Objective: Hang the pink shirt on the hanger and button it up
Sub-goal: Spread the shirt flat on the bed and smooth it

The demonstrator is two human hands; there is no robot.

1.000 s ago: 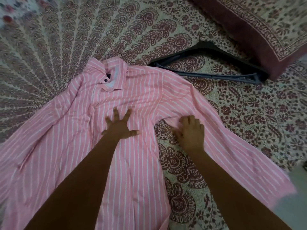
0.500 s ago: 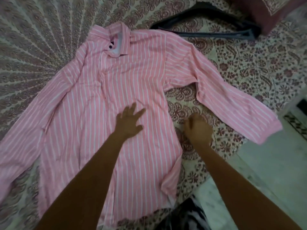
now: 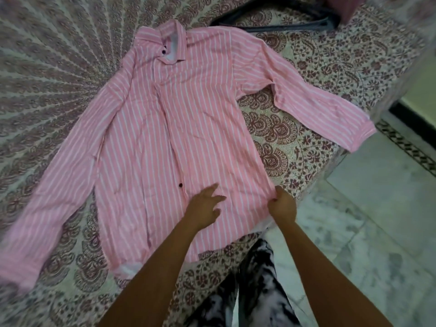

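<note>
pink shirt (image 3: pixel 188 138): flat on bed (image 3: pixel 47 90), unhung | hanger (image 3: pixel 283 28): just beyond shoulder, unused | left hand (image 3: pixel 205 206): fingers spread on lower front | right hand (image 3: pixel 282 206): pinching side edge | remaining: hanging, buttoning

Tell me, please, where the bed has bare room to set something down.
Bare bedspread lies between the torso of the pink shirt and its floor-side sleeve, and beyond the other sleeve. Crowded at the hem: left hand, right hand.
</note>
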